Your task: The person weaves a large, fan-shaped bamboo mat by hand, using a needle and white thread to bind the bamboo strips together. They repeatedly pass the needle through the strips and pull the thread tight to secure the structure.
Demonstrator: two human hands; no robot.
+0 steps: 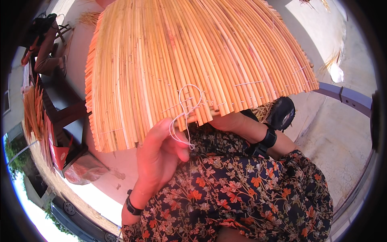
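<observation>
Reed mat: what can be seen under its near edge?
Under the reed mat, part of the right hand shows, its fingers covered. A black shoe and dry straw peek out; anything deeper is hidden.

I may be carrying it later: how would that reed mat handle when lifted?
The reed mat is probably light, its stalks looking thin and dry. Likely stiff along its straight stalks, it may flex across them, where they lie side by side.

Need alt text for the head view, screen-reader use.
A person's left hand is at the near edge of a broad mat of tan stalks, with looped white thread by its fingers. The right hand is partly hidden beneath that edge. A dark floral garment fills the foreground.
</observation>
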